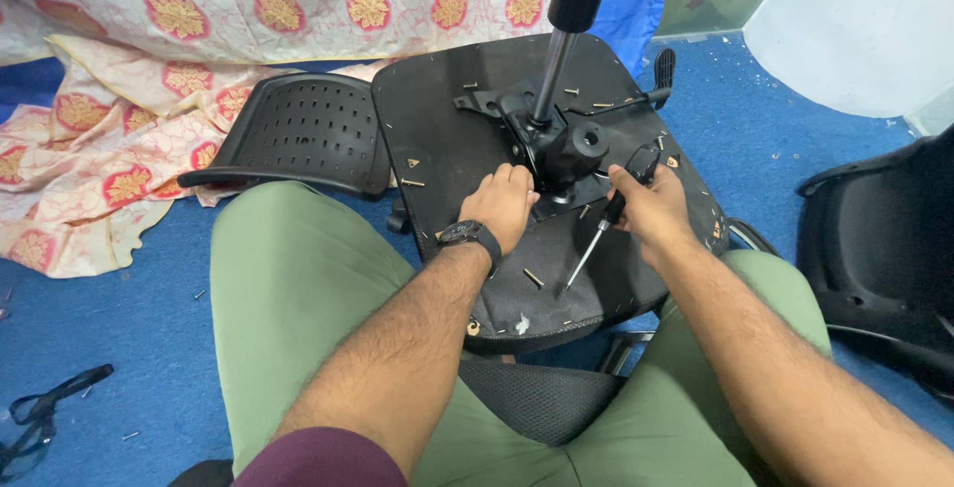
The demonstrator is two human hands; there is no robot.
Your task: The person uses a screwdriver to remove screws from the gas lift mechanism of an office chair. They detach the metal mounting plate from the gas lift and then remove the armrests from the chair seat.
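Gripping the black-handled metal screwdriver (603,227) tightly, our right hand (651,211) works while our left hand (500,204) presses flat, holding nothing, on the upturned black chair seat (437,139). Loose brass screws (533,277) may roll off if the seat tilts.

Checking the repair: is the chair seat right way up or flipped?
Flipped: the seat shows its bare underside, mechanism and gas cylinder pointing up.

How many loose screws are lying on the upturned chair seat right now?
About 5 clear ones on the chair seat: one left of the left hand, one by the screwdriver tip, three near the metal plate. Others may be hidden.
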